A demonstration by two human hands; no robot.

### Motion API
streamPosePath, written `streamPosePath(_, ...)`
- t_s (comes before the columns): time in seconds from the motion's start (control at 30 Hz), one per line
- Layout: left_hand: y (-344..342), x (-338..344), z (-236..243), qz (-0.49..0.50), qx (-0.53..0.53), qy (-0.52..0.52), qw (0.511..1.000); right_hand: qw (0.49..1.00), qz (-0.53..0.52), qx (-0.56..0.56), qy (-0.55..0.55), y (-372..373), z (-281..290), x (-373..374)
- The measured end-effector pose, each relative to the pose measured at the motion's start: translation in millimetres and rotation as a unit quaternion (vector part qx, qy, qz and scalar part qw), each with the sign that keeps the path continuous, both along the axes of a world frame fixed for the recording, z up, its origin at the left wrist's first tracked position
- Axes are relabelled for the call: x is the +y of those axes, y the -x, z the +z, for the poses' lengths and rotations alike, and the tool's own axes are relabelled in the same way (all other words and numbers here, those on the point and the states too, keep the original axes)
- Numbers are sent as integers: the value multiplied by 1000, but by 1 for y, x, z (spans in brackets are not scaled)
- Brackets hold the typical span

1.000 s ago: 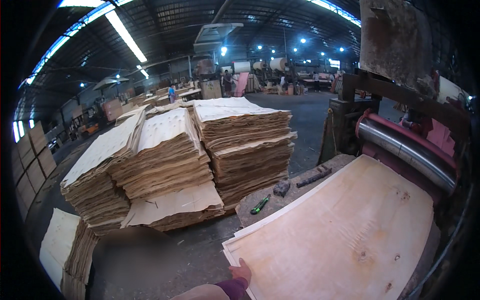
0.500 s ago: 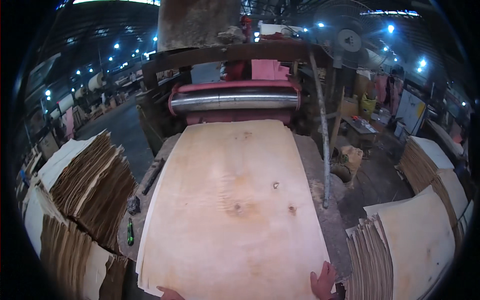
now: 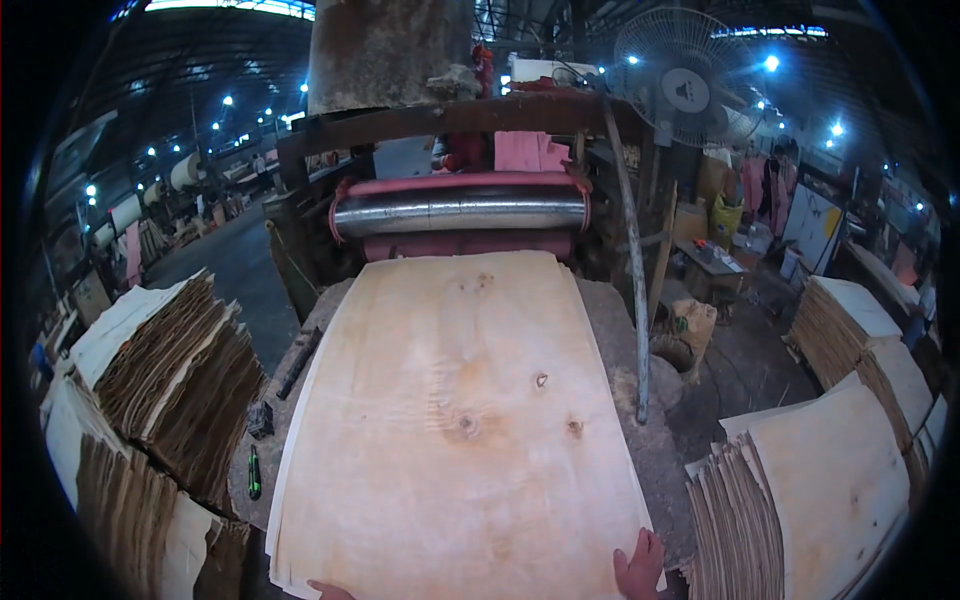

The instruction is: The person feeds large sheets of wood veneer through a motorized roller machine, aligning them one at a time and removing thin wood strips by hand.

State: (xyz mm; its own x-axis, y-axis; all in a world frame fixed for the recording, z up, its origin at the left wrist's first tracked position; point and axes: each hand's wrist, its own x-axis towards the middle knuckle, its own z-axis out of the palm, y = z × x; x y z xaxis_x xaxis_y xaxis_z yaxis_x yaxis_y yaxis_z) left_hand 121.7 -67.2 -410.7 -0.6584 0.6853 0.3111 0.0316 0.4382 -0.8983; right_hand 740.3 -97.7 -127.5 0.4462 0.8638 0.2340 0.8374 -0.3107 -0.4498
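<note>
A large pale sheet of wood veneer [image 3: 470,400] with several knots lies in front of me, more layers showing under its left edge. Beyond its far edge sits a machine roller [image 3: 460,213], shiny metal with pink-red around it. My right hand [image 3: 638,568] rests on the near right corner of the veneer, thumb apart from the fingers, not closed round anything that I can see. At the lower edge of the view, only a small part of my left hand [image 3: 330,591] shows, on the veneer's near edge; its other fingers are out of view.
Left of the veneer, a green-and-black utility knife [image 3: 254,473], a dark block [image 3: 260,420] and a dark bar [image 3: 299,364] lie on the worn table [image 3: 645,470]. Veneer stacks [image 3: 165,375] stand at left, others [image 3: 820,470] at right. A pole [image 3: 629,260] leans near a fan [image 3: 686,90].
The whole view has shifted slightly, the roller and veneer now appearing a little lower and further left. Both hands keep their places on the sheet.
</note>
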Motion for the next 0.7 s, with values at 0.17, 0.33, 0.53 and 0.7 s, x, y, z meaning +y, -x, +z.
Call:
streamPosePath(0.17,2,4,9,5,-188,-45,981,999,9,30,7,2,0,2)
streamPosePath(0.33,-24,25,81,112,-431,-328,833,1000,7,20,1,0,-2,-1)
streamPosePath(0.53,-51,31,149,252,-487,-622,559,1000,11,26,-13,0,-1,-2)
streamPosePath(0.7,-62,31,164,288,-490,-633,526,1000,10,19,-14,0,-2,-2)
